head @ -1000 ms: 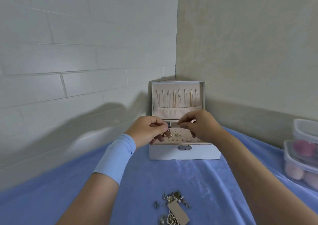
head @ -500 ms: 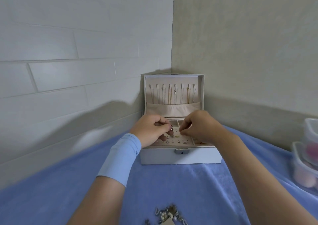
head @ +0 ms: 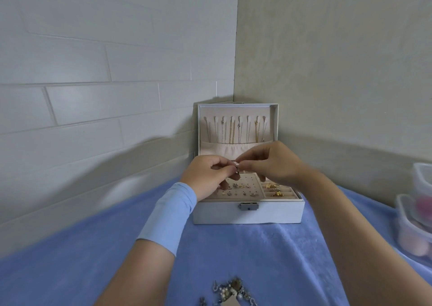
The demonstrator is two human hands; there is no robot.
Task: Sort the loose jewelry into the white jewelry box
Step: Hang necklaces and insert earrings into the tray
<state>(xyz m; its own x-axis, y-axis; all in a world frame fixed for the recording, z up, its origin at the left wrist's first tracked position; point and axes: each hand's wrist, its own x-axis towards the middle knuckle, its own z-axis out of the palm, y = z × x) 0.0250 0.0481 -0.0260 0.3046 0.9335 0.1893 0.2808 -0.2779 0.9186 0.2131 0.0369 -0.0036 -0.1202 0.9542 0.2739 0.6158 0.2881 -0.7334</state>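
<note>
The white jewelry box [head: 268, 213] stands open in the wall corner on a blue cloth. Chains hang inside its raised lid [head: 236, 130]. Its tray holds several studs on a pegged pad [head: 243, 190] and gold pieces in the ring rolls [head: 277, 192]. Above the tray, my left hand [head: 208, 177] and my right hand [head: 271, 160] meet fingertip to fingertip and pinch one small metallic earring [head: 236, 167] between them. A pile of loose jewelry [head: 230, 293] lies at the near edge of the view.
Stacked clear plastic containers [head: 416, 217] with pink and pale round items stand at the right edge. White brick wall is on the left, beige wall on the right. Blue cloth [head: 245, 254] covers the surface between the box and the pile.
Both hands have risen a little off the stud pad and moved right, still pinching the small piece together. The view has tilted, so the ring rolls now show.
</note>
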